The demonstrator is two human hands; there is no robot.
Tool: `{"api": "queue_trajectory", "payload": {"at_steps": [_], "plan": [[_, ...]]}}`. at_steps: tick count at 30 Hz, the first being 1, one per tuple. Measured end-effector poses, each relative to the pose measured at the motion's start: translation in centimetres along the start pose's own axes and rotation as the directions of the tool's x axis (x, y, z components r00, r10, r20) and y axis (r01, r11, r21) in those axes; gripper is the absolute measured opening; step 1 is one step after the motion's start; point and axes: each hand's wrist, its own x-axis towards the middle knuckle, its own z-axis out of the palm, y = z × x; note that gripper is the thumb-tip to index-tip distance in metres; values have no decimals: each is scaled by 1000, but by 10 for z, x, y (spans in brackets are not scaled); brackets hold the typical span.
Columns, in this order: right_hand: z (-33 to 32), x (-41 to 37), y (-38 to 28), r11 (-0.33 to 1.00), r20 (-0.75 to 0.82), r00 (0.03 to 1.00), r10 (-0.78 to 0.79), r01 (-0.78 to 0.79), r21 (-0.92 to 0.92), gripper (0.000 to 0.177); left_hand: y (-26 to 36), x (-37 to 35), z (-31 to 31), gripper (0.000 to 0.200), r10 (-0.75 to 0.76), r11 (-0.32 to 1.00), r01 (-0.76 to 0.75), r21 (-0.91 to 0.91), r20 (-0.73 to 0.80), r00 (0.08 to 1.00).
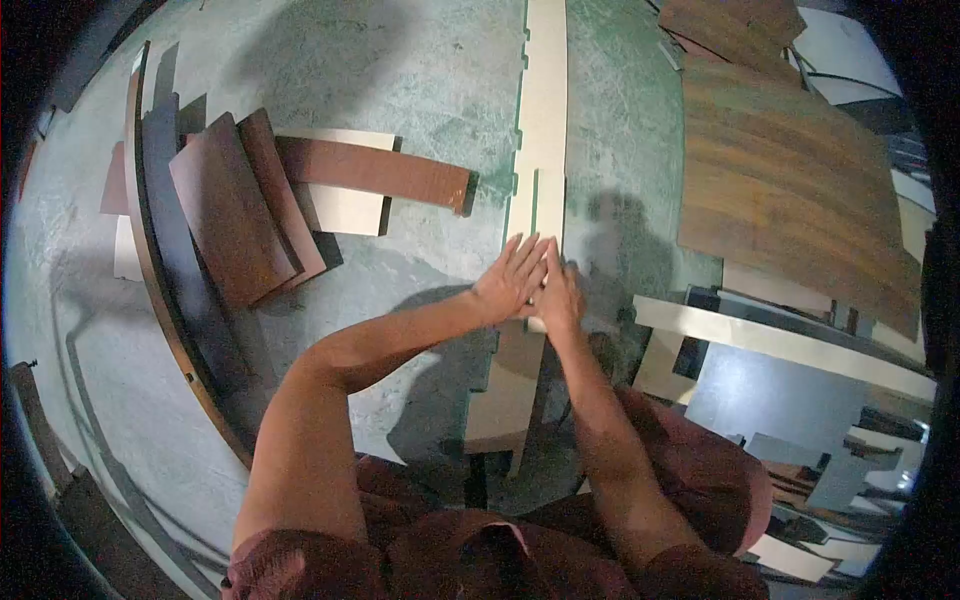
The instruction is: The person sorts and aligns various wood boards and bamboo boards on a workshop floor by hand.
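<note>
A long pale board (545, 110) with notched edges lies on the green floor and runs from the top of the view down toward my body. My left hand (512, 278) lies flat on it with fingers stretched out and apart. Right beside it, my right hand (558, 296) rests on the same board, fingers curled near a narrow slot. The two hands touch each other. Neither hand grips anything that I can see.
A pile of reddish-brown panels (235, 205) lies at the left, with a long curved dark strip (165, 300) beside it. A large wood-grain sheet (790, 180) lies at the right. Pale framed pieces (780, 345) and offcuts sit at the lower right.
</note>
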Motion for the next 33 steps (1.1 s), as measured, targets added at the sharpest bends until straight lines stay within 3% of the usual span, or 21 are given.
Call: {"api": "queue_trajectory", "payload": {"at_steps": [3, 7, 9, 10, 13, 19, 20, 25, 27, 29, 31, 33], "plan": [[-26, 62, -9, 998, 35, 998, -55, 56, -24, 63, -39, 44, 12, 81, -83, 989, 75, -131, -59, 995], [-47, 156, -21, 996, 79, 997, -11, 18, -86, 65, -80, 96, 14, 88, -204, 970, 203, -136, 4, 979], [-61, 202, -29, 994, 60, 998, -8, 14, -107, 70, -88, 116, 17, 90, -521, 810, 517, -276, 66, 851], [-65, 227, -32, 996, 58, 998, -22, 27, -89, 70, -91, 125, 23, 89, -560, 790, 552, -266, 54, 827], [-83, 296, -43, 998, 48, 999, -2, 5, -63, 71, -104, 166, 32, 84, -609, 778, 605, -170, 34, 792], [-114, 410, -59, 999, 85, 996, -32, 31, 8, 71, -145, 254, 47, 65, -648, 748, 616, -247, -66, 759], [-116, 424, -61, 998, 5, 999, -52, 52, 31, 68, -150, 263, 50, 64, -648, 753, 627, -202, -59, 759], [-131, 476, -72, 997, 14, 999, -37, 35, 73, 68, -196, 318, 56, 59, -681, 729, 683, 34, -57, 730], [-137, 495, -71, 997, 23, 999, -38, 36, 73, 69, -218, 340, 53, 52, -675, 738, 674, 38, 78, 734], [-129, 525, -75, 993, 17, 999, -41, 38, 115, 70, -235, 356, 59, 52, -677, 734, 670, 112, 37, 735], [-134, 541, -77, 991, -7, 997, -79, 79, 104, 72, -247, 366, 57, 53, -653, 756, 631, 171, 133, 746], [-146, 546, -77, 958, 67, 995, -74, 53, 280, 71, -255, 380, 63, 55, -677, 733, 652, 191, 117, 727]]}}
